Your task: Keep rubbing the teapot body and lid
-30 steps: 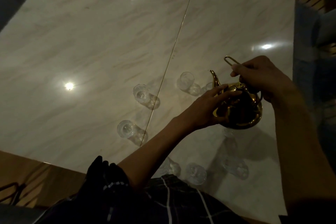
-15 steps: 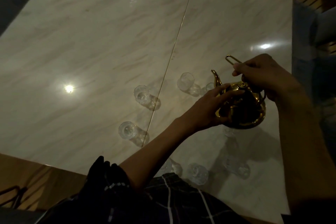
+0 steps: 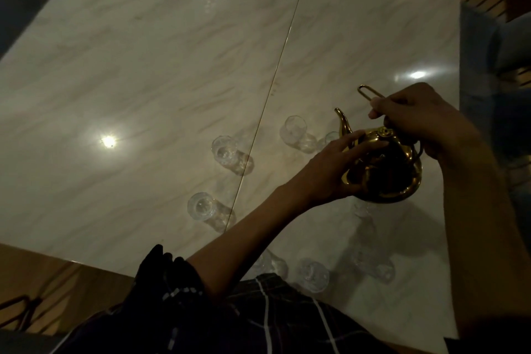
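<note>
Little has shifted since the earlier frames: the golden teapot (image 3: 385, 167) sits a touch further right and lower in view, with both hands on it as before. The right hand (image 3: 416, 121) curls round the thin wire handle (image 3: 366, 92) that loops up above the lid, while the left hand (image 3: 330, 169) lies against the pot's near side, fingers stretched along the lid and shoulder and thumb beneath, steadying rather than pinching. The pot hangs just above the marble table (image 3: 143, 66), its spout (image 3: 343, 121) pointing away toward a glass (image 3: 294, 131) standing just beyond it; a second small glass (image 3: 332, 136) peeks out beside the spout. As far as one can judge, pouring has not begun: the pot looks nearly level, no stream shows, and the glasses to the left (image 3: 224, 149) (image 3: 201, 205) and those near the table edge (image 3: 313, 274) (image 3: 376, 264) look clear, though the dim light makes any liquid hard to tell. The pot is polished, bulbous metal with a curved, tapering spout and a small knob on the lid. The glasses are faceted, transparent tumblers throwing soft shadows. The tabletop is glossy pale stone with grey veins, split by a thin brass seam (image 3: 273, 89), mirroring ceiling lights. A dark checked garment (image 3: 258, 319) fills the bottom of the view.
</note>
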`<state>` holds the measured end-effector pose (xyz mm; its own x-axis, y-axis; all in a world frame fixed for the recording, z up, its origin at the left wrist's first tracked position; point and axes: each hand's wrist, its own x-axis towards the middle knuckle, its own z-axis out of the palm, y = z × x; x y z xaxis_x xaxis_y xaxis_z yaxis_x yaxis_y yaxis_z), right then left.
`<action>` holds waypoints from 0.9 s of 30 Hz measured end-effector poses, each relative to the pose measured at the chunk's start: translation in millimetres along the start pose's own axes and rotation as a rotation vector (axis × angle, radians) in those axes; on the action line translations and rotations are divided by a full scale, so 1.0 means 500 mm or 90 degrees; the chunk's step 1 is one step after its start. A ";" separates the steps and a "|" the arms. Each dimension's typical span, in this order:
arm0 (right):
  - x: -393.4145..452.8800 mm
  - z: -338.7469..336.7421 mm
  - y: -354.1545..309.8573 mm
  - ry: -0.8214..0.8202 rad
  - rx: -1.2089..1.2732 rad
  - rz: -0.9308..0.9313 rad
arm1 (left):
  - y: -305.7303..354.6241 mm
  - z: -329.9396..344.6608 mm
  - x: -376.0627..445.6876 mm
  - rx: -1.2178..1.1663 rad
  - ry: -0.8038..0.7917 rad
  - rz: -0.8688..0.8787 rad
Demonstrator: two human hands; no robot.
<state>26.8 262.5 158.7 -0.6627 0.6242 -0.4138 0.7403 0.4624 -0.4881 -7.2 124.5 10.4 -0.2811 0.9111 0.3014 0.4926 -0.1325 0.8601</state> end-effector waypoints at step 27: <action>-0.008 -0.019 0.001 -0.006 -0.006 -0.017 | 0.012 0.007 0.003 0.009 0.025 0.034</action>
<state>30.9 266.0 167.3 -0.6833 0.6054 -0.4082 0.7232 0.4844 -0.4923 -1.7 126.3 14.7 -0.2865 0.8868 0.3627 0.5189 -0.1746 0.8368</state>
